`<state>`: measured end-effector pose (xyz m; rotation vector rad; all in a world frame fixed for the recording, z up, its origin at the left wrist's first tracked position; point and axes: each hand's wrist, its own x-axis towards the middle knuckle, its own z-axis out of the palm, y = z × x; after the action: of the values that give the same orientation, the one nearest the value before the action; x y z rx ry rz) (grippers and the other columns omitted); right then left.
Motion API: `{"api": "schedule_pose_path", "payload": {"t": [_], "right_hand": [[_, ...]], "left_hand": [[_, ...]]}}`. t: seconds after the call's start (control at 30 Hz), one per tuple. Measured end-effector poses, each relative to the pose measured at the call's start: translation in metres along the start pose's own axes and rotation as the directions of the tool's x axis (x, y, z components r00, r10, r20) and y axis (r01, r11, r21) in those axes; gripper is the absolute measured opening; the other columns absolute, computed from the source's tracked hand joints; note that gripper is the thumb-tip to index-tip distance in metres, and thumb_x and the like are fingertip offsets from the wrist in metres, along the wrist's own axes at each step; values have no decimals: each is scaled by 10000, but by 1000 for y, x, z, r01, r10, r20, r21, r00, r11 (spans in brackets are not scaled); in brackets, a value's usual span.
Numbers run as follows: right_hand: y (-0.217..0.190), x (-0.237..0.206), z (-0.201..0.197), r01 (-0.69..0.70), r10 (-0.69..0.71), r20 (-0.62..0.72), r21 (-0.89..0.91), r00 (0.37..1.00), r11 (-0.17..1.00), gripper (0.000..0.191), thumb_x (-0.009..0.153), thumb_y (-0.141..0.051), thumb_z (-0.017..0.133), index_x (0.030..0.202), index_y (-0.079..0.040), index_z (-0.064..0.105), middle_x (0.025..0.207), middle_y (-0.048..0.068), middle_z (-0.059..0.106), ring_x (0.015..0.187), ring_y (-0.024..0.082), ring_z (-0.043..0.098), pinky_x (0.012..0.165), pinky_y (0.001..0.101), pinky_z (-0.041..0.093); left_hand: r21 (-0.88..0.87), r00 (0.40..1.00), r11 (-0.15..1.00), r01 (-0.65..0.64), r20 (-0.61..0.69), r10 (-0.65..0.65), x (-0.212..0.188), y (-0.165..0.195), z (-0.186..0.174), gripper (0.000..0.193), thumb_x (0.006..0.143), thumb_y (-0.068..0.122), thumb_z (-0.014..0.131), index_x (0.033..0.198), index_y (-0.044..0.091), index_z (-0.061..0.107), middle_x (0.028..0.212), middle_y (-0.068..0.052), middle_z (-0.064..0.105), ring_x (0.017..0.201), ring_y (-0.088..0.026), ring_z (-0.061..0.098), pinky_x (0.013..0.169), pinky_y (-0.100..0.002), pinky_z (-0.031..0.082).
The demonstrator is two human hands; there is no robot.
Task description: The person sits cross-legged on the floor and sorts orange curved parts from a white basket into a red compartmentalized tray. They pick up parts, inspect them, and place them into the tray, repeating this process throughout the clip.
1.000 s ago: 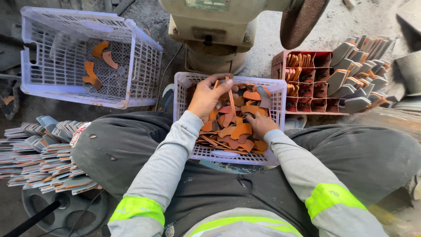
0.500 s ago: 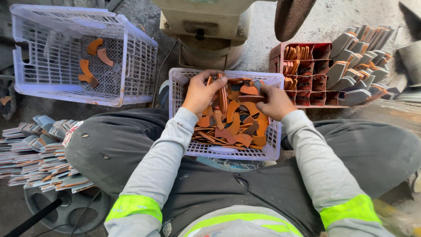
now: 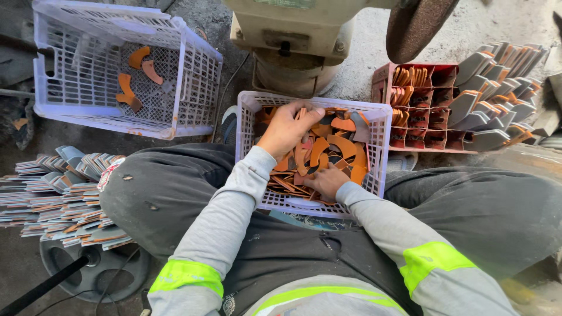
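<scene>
A seated person in dark trousers and a grey top with yellow-green bands looks down at their own lap. Ahead stands a beige machine (image 3: 293, 35) with a dark grinding wheel (image 3: 418, 23). To the left on the floor sits a big white crate (image 3: 193, 76) holding a few orange curved pieces. Below it, a fanned stack of grey plates (image 3: 58, 199) lies by the left knee. To the right, a red divided tray (image 3: 442, 88) holds orange pieces upright, with grey plates leaning just beyond it.

Between the knees rests a small white basket (image 3: 380, 140), heaped with orange curved pieces (image 3: 331, 149). Both hands are inside it, apart. The left hand (image 3: 287, 129) is at the far left corner, fingers curled over a clutch of pieces. The right hand (image 3: 325, 180) lies lower on the heap near the near rim; whether it grips anything cannot be told.
</scene>
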<state>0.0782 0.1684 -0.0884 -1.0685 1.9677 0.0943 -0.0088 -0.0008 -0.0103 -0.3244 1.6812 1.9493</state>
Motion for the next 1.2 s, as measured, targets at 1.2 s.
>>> {"api": "schedule_pose_path", "payload": {"t": [1.2], "right_hand": [[66,-46,-48,-115,332,-81,840,940,531,419,735,-234,853,1070,-10,737,877,139,780,791,251,748,748,372,589]], "left_hand": [[824,996,560,-90,85,35,4,-38,-3,277,794,235,757,1043,113,760,1078,-171,694,1041,-401,630,872,-495,505]]}}
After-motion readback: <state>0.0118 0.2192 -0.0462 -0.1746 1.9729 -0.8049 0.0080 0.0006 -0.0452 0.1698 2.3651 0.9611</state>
